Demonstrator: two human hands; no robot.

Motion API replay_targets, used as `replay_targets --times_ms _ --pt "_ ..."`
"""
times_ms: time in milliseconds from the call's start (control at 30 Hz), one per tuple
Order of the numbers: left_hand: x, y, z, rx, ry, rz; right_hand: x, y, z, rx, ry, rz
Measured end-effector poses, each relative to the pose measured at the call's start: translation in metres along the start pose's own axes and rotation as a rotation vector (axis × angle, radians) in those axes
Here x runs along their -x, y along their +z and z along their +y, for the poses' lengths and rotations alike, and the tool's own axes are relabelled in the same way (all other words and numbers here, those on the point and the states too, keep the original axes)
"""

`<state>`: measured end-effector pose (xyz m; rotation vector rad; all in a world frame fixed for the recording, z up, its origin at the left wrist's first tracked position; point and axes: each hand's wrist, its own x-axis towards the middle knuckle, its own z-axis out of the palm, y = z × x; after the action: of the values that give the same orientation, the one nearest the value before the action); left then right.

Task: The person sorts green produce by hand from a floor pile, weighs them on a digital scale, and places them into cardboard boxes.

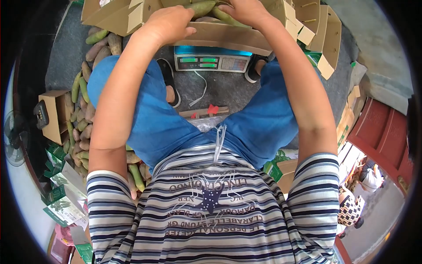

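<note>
A cardboard box (220,35) holding long green and reddish-brown fruits sits on a digital scale (211,60) whose displays are lit green. My left hand (170,23) is over the box's left side, thumb apart from the fingers, fingertips at the end of a long green fruit (203,8). Over the right side is my right hand (248,12), with a digit stretched out beside another green fruit (229,17). The top frame edge cuts off part of this hand. Neither hand visibly grips a fruit.
Loose fruits (83,114) are heaped on the floor at left. Open cardboard boxes (327,39) stand at upper right, and another carton (57,116) is at far left. My feet flank the scale, with a white strap (200,90) before it. Other people are at lower right.
</note>
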<state>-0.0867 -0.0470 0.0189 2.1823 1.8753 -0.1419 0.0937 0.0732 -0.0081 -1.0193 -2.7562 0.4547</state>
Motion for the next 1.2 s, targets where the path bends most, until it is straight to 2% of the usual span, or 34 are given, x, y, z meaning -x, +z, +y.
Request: replay_targets --times_ms 67,167,267,400,600,1200 --pt "0.000 -0.001 0.002 -0.016 -0.009 -0.005 0.003 -0.008 -0.002 0.008 -0.045 0.046" --pt "0.000 0.000 0.002 0.018 0.013 0.033 0.011 -0.019 -0.008 0.123 -0.059 -0.114" --pt "0.000 0.000 0.005 0.003 0.027 0.076 0.020 -0.027 -0.018 0.329 -0.052 -0.383" --pt "-0.003 0.000 0.008 0.010 0.044 0.059 0.038 -0.030 -0.026 0.257 -0.085 -0.225" --pt "-0.007 0.006 0.009 0.016 0.061 0.055 0.052 -0.041 -0.030 0.240 -0.163 -0.116" --pt "-0.014 0.009 0.010 -0.045 0.090 0.069 0.057 -0.036 -0.026 0.248 -0.149 -0.124"
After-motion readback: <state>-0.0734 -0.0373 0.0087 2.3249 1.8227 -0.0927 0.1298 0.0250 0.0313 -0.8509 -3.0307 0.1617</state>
